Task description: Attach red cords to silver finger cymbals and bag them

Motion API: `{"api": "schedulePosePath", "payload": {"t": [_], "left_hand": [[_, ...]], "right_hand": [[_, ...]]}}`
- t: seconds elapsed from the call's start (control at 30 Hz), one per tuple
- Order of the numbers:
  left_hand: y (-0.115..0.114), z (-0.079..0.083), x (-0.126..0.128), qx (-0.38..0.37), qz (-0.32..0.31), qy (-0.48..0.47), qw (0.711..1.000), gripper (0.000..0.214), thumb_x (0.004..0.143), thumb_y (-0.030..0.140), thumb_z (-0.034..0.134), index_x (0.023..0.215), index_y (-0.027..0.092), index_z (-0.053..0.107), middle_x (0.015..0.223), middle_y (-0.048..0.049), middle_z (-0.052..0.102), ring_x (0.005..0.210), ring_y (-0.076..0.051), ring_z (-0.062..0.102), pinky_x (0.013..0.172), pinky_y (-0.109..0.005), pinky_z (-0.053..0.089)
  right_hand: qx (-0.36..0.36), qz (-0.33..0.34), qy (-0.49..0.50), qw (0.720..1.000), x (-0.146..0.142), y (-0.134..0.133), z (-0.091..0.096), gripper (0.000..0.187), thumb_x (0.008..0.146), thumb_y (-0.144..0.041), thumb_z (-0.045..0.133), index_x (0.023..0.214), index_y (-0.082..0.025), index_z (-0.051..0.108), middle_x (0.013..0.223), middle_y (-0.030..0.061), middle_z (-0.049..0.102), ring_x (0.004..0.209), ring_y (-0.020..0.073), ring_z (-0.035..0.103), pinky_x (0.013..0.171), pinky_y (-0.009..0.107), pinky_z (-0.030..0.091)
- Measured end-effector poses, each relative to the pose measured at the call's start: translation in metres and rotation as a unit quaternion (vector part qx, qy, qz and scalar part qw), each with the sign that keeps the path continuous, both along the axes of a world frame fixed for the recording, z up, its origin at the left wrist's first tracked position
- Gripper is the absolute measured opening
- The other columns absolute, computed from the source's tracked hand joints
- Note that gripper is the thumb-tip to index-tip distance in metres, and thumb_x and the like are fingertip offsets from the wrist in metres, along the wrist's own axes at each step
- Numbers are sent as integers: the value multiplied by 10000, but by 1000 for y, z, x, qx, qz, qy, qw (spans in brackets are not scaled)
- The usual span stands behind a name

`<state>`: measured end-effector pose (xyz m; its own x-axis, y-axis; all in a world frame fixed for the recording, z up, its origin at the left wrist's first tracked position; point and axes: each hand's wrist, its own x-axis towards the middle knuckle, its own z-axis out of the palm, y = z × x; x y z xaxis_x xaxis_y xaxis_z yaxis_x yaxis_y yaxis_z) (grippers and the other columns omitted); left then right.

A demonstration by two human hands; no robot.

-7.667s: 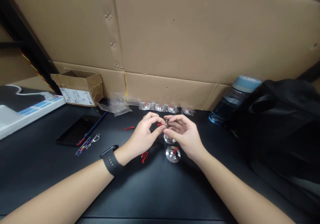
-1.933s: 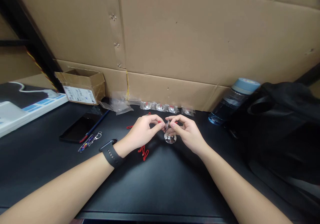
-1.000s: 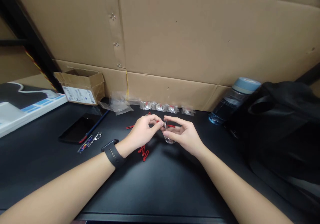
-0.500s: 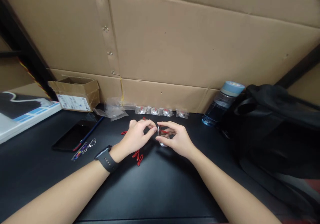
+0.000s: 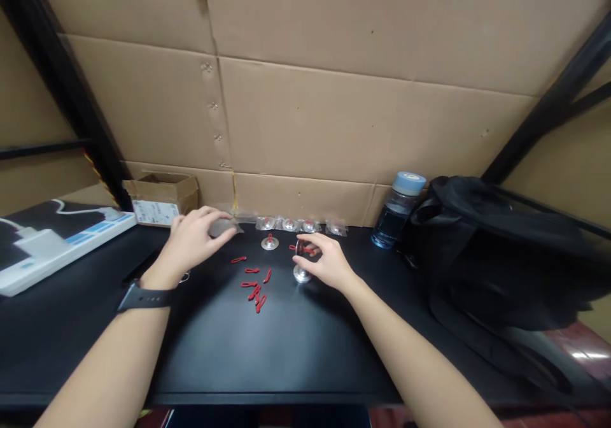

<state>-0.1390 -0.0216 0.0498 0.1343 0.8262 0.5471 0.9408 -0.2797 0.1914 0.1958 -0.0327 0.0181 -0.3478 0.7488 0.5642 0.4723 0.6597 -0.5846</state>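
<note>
My right hand (image 5: 327, 259) pinches a small metal finger cymbal (image 5: 300, 248) on edge, a red cord running through its middle. Just below it, another silver finger cymbal (image 5: 301, 275) lies on the black table. My left hand (image 5: 195, 240), with a dark watch on the wrist, reaches over some clear plastic bags (image 5: 223, 225); its thumb and fingers are apart. Between the hands, one more cymbal with a red loop (image 5: 270, 243) rests on the table. Several loose red cord loops (image 5: 256, 292) are scattered nearer to me.
Several bagged cymbals (image 5: 289, 224) line the cardboard wall (image 5: 305, 128). A small open carton (image 5: 165, 199) and a white power strip (image 5: 71, 249) stand left. On the right are a blue-lidded water bottle (image 5: 396, 214) and a black bag (image 5: 496, 256). A dark flat object lies behind my left wrist.
My left hand has left the cymbal and moved left to the plastic bags, its fingers now apart. The right hand still holds the cymbal. The camera view has shifted, showing the table's front edge.
</note>
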Motion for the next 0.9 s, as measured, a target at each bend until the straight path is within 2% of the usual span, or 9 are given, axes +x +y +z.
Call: {"api": "schedulePosePath", "payload": {"t": [0.1,0.17,0.3,0.43,0.5,0.6,0.7,0.77,0.9], "left_hand": [[11,-23,-13,-146,-7,48,988,696,778,660,676,1374,308,603,1472,-100,566,1316,-378,537,997,-465,405],[18,-35,-14,-187,-13,57,981,674,807,611,661,1418,346,557,1537,-87,514,1364,-379,501,1021,-494,392],[26,-41,-8,-196,-15,57,979,492,878,503,603,1346,351,611,1449,-76,616,1335,-358,541,1039,-516,363],[23,-41,1,-214,-23,74,974,409,886,505,602,1245,327,682,1317,-88,703,1278,-374,580,1060,-599,319],[20,-43,7,-181,-8,94,979,401,886,480,616,1246,320,690,1408,-107,640,1359,-409,498,1074,-657,281],[15,-45,19,-88,21,126,988,442,895,400,628,1322,291,656,1599,-131,435,1509,-431,271,1124,-695,205],[13,-45,28,-76,-11,147,986,433,928,405,589,1327,249,660,1600,-137,429,1526,-391,261,1170,-641,223],[13,-45,32,-103,-44,150,982,442,933,445,579,1307,230,679,1571,-142,470,1503,-372,323,1173,-584,288],[15,-48,37,-158,-93,149,972,535,931,476,573,1383,197,634,1575,-178,455,1461,-356,414,1169,-508,365]], "right_hand": [[10,0,4,1000,2,1,1,430,801,-283,798,1216,-236,698,1066,56,725,858,178,698,762,311,589],[10,-1,7,1000,4,3,1,430,801,-275,791,1218,-237,693,1085,58,721,857,177,698,758,314,593],[1,-8,1,1000,6,7,-2,430,794,-271,798,1210,-232,696,1105,60,724,843,172,699,753,314,592],[-4,-4,-13,1000,6,7,-2,428,796,-270,806,1207,-226,697,1084,54,723,850,167,697,751,301,586],[-6,0,-16,1000,5,5,-1,431,797,-270,808,1211,-227,694,1080,53,720,855,166,697,757,299,587],[-6,4,-22,1000,4,3,0,436,804,-271,806,1223,-237,689,1079,49,717,859,165,695,776,305,590],[-8,13,-29,999,3,1,1,438,811,-273,806,1232,-250,687,1092,46,714,877,165,692,798,308,589],[-12,19,-34,999,3,0,1,438,810,-277,811,1230,-250,690,1092,46,716,885,167,692,801,307,589],[-21,23,-37,999,3,1,1,450,805,-298,821,1234,-251,693,1094,45,723,885,170,694,805,311,591]]}}
